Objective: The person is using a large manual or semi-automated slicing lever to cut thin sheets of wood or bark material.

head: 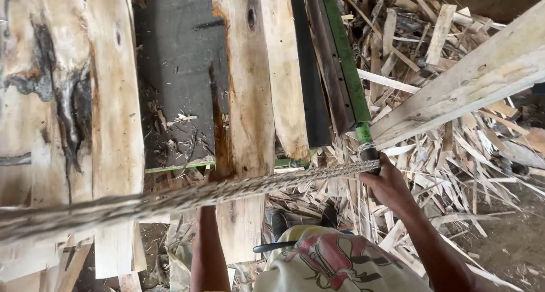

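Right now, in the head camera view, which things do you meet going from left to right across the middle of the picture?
Wide dark-stained plank → dark machine bed → narrow pale board → green rail → right hand → long pale beam → heap of wood offcuts.

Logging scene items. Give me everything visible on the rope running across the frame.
The rope is thick, twisted, pale tan fibre, looking frayed and dusty. It runs taut from the lower left edge, rising slightly rightward, to a green handle, where it is wound. It crosses in front of the upright plank. The right hand grips the handle just under the wound end; the left hand is at the plank behind the rope, contact unclear.
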